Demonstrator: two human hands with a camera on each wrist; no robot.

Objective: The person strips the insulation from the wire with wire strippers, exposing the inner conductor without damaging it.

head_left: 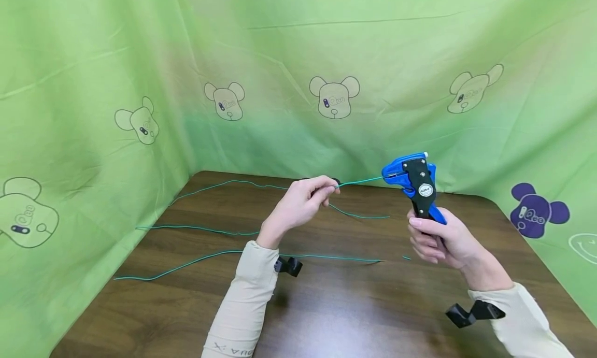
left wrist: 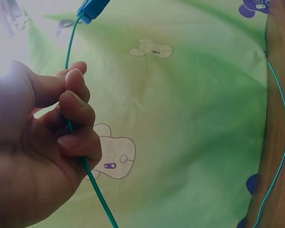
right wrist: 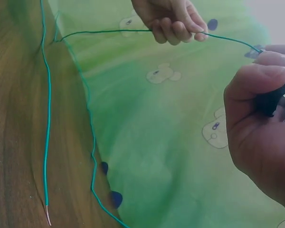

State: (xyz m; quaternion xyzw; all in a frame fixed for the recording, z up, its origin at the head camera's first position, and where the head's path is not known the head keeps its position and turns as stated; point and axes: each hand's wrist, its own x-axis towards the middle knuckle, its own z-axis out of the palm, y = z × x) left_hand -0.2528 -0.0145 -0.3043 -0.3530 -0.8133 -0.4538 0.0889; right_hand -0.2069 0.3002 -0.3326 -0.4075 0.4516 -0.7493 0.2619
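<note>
The dark brown wood-grain worktop (head_left: 354, 306) has rounded back corners; farthest from its back edge, a thin green insulated wire (head_left: 326, 256) lies from the left edge rightward to a bared metal tip; just right of that tip sits a short green scrap (head_left: 407, 258); farther back, two slender green strands (head_left: 200, 227) start by the left edge.

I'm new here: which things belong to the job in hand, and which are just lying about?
Job in hand:
left hand
green wire it pinches
right hand
blue-and-black tool it grips

Lying about, it seems:
front wire, one end bare
second wire behind it
green scrap
</note>
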